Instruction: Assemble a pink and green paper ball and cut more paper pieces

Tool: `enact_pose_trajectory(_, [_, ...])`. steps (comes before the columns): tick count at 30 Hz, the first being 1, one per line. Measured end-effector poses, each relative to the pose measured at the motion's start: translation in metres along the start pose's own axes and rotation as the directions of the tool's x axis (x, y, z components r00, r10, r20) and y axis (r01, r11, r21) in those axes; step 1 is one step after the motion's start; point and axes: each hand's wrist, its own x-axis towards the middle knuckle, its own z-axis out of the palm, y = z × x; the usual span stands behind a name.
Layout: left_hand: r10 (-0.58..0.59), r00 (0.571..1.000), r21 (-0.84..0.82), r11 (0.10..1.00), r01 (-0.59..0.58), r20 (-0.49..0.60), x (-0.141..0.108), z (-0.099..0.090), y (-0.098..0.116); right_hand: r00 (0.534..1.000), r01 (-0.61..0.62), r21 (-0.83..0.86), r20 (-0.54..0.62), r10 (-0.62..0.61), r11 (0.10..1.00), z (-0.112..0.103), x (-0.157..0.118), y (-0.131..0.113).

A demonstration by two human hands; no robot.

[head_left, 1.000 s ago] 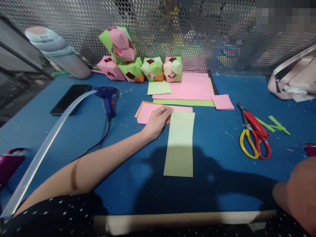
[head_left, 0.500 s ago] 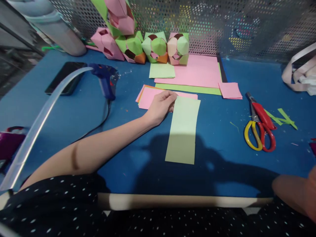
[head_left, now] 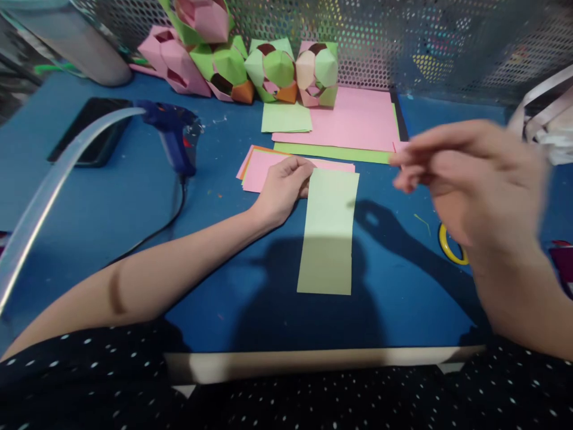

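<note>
We've got the left hand (head_left: pixel 282 186) pinching the top left corner of the green strip (head_left: pixel 330 233) on the bench (head_left: pixel 416 316), probably to steady it. And up comes our right hand (head_left: pixel 483 185) from the lower right edge, now masking all but the scissors' (head_left: pixel 453 255) yellow loop, fingertips bunched; whether they grip anything, we can't make out.

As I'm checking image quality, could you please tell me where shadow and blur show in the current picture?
Head view: shadow darkens the lower part of the green paper; same head view: the right hand is blurred, the left hand sharper.
</note>
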Motion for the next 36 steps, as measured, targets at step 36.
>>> enact_pose_trajectory(36, [-0.031,0.986,0.382,0.924,-0.034,0.165,-0.022,0.004,0.005,0.995,-0.094,-0.511,-0.07,0.068,0.854,-0.025,-0.016,0.091])
